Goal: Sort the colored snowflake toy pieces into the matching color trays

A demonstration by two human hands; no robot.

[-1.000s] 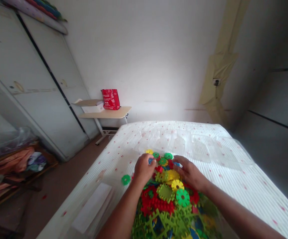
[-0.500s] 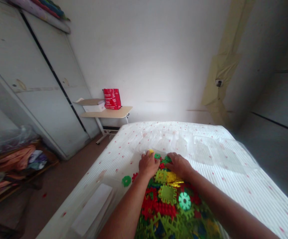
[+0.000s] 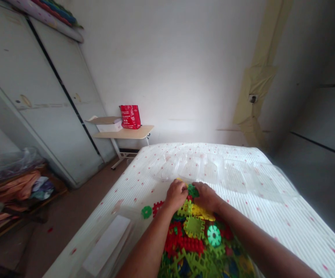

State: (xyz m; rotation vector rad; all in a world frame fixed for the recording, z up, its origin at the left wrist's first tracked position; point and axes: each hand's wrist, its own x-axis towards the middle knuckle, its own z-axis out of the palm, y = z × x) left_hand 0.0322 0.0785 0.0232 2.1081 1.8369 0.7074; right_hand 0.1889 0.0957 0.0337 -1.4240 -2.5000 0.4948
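Observation:
A heap of plastic building pieces [image 3: 184,244] in red, green, yellow and blue lies in front of me. At its far end my left hand [image 3: 176,195] has its fingers curled inward; whatever they hold is hidden. Close by on the right, my right hand [image 3: 207,196] has bent fingers on a green notched disc [image 3: 193,190]. Below the hands lie a yellow-green square piece [image 3: 194,227], a yellow piece [image 3: 202,212] and a pale green notched wheel [image 3: 214,235]. Left of my left forearm are a red square piece [image 3: 157,208] and a separate green disc [image 3: 146,212].
Clear plastic trays [image 3: 196,168] lie across the striped bed cover [image 3: 132,185] beyond the hands. A white box-like item [image 3: 107,243] is at the near left. Behind stands a small table [image 3: 129,133] with a red bag [image 3: 130,116] and a white box [image 3: 109,125].
My left hand has moved slightly right and towards me, curling its fingers more. My right hand has drawn in a little, and more of the red square piece at left shows.

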